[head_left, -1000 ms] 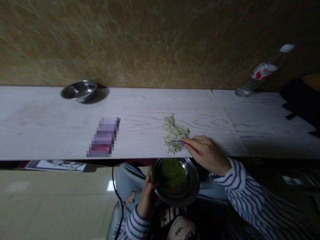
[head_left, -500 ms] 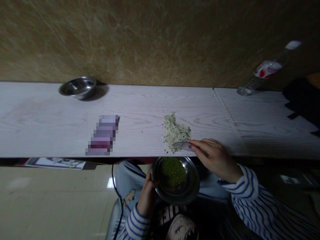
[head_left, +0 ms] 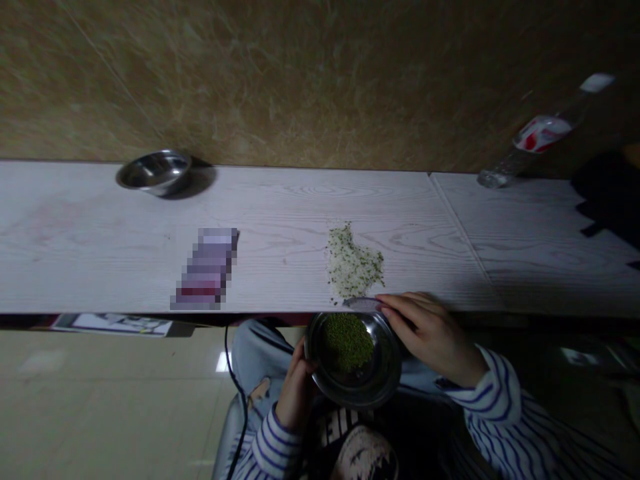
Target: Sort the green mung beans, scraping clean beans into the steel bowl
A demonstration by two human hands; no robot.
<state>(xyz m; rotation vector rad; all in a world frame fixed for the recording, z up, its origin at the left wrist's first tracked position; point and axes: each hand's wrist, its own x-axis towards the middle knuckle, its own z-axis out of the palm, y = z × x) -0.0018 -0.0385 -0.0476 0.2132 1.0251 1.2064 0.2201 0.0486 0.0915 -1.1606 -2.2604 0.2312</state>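
My left hand (head_left: 299, 383) grips the rim of a steel bowl (head_left: 387, 393) just under the table's front edge. Green mung beans (head_left: 349, 341) lie inside the bowl. My right hand (head_left: 425, 333) pinches a thin, flat, greyish strip (head_left: 361, 304), whose exact kind I cannot make out. The strip lies low at the table edge, above the bowl's far rim. Just beyond it, white rice-like grains mixed with green beans form a loose pile (head_left: 353, 267) on the table (head_left: 280, 207).
A second steel bowl (head_left: 155, 173) stands tilted-looking at the back left. Nearer lies a blurred-out purple flat object (head_left: 206, 268). At the back right are a clear bottle (head_left: 543, 133) and a dark item (head_left: 607, 193). A black cable (head_left: 243, 400) hangs by my leg.
My right hand has drawn the strip toward the table's front edge, away from the pile. A few beans at the pile's near side have shifted. My left hand keeps the bowl in place.
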